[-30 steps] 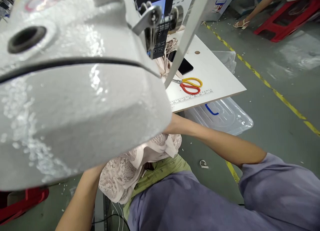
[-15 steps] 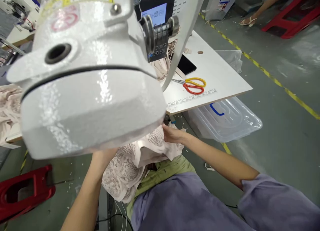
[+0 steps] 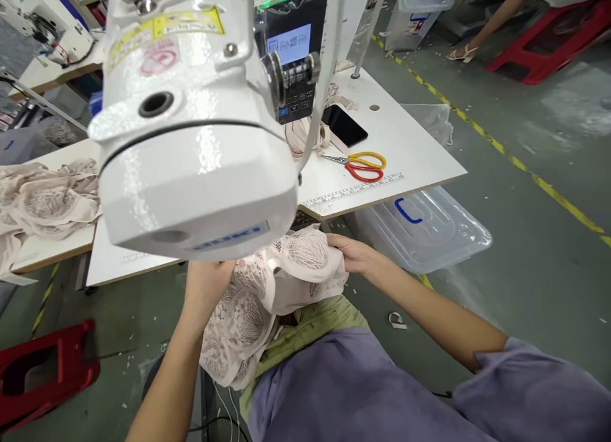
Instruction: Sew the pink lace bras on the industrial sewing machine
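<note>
Pale pink lace bras [image 3: 305, 254] hang in front of my lap, below the white sewing machine head [image 3: 200, 181]. My right hand [image 3: 352, 253] pinches the right edge of the upper bra, thumb and fingers closed on the cloth. At the left side of the lace, my left hand [image 3: 210, 286] is closed on it, its fingertips partly hidden under the machine head. More lace cups [image 3: 238, 327] drape down over the green cloth [image 3: 310, 321] on my lap. The needle area is hidden behind the machine head.
On the white table lie scissors [image 3: 365, 166] with yellow and red handles, a black phone [image 3: 344, 125] and beige straps. A control screen [image 3: 292, 44] stands behind. Left is a bra pile [image 3: 48, 200]; below right, a lidded plastic box [image 3: 424, 232]. Red stools [image 3: 45, 369] stand around.
My head view has shifted back, so the machine appears smaller and higher. The right hand has moved slightly right with the bra edge, and more of the lace cup shows.
</note>
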The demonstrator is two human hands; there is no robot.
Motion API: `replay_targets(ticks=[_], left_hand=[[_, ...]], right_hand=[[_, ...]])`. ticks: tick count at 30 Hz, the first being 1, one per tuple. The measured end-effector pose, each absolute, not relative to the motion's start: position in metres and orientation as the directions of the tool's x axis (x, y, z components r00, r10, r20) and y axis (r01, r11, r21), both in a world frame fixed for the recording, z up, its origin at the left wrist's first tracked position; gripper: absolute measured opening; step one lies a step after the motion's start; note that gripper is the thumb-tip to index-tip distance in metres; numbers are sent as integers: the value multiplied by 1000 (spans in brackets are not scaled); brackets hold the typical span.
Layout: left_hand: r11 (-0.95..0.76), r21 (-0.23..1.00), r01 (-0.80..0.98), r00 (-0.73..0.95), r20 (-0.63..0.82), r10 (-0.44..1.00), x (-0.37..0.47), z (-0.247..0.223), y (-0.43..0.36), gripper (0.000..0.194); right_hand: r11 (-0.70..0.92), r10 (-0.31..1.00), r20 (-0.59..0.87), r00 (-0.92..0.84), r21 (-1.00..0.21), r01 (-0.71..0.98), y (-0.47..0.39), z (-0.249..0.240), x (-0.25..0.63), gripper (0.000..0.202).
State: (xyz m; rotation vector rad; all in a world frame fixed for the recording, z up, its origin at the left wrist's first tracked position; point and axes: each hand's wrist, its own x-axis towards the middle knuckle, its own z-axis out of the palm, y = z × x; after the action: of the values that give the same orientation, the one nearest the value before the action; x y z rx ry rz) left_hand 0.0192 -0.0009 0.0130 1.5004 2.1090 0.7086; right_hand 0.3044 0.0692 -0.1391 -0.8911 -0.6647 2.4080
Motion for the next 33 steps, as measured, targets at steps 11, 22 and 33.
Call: replay_targets(ticks=[11, 22, 33], left_hand=[[309, 574, 758, -236, -200, 951, 10, 9, -20, 43], [294, 432, 853, -48, -495, 868, 21, -41, -118, 20], [407, 759, 509, -223, -340, 914, 56, -89, -140, 55]], right_hand=[[-589, 778, -384, -497, -720, -366, 73, -94, 334, 31], [89, 709, -249, -660, -897, 434, 35, -124, 331, 32], [245, 925, 262, -276, -965, -95, 72, 3, 307, 32]])
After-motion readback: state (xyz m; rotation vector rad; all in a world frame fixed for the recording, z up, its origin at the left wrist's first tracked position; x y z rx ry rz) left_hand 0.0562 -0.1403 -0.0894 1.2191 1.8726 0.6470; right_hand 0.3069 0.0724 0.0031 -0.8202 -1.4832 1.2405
